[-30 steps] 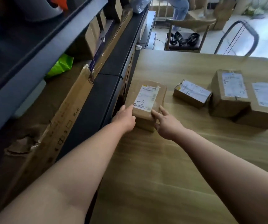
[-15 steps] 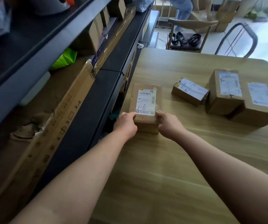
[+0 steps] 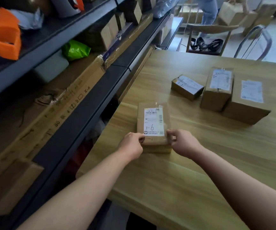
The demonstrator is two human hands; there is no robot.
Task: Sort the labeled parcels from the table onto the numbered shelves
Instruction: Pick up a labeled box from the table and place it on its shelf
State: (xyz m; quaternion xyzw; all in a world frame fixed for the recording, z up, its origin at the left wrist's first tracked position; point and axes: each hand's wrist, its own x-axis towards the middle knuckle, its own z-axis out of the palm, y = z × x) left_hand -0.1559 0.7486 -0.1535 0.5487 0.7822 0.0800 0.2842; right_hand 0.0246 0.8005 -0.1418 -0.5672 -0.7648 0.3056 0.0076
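Within the last second the 1-6 parcel (image 3: 153,128) slides back toward the person and turns square, so its handwritten number now reads upright. It appears to lie flat on the counter (image 3: 167,180) near the shelf-side edge, well apart from the three other parcels (image 3: 217,90). The left hand (image 3: 131,145) and right hand (image 3: 183,143) each pinch a near corner, fingers (image 3: 171,132) curled over the top. With the number legible, the likely next step is lifting it to the shelves (image 3: 77,123), where a numbered cardboard strip (image 3: 64,113) runs.
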